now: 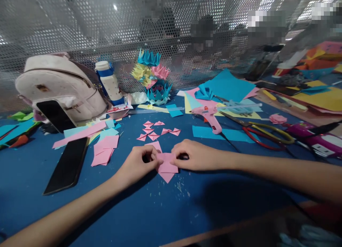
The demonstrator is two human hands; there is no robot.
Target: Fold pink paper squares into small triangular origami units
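Observation:
Between my two hands is a small pink paper square point(168, 163), held just over the blue tabletop. My left hand point(141, 158) pinches its left edge with thumb and finger; my right hand point(191, 155) pinches the right edge the same way. A pointed pink corner shows below the square, and another pink piece point(155, 146) lies behind it; whether these are joined to it I cannot tell. Just beyond my hands, several small folded pink paper pieces point(153, 136) lie in a loose group. A stack of pink paper squares point(103, 154) sits left of my left hand.
A pink glue gun point(210, 113) and scissors point(263, 133) lie at right, with blue paper sheets point(227, 87) behind. A phone point(68, 165), white backpack point(61, 87) and bottle point(109, 83) stand or lie left. A folded-paper flower stack point(158, 92) stands at the back.

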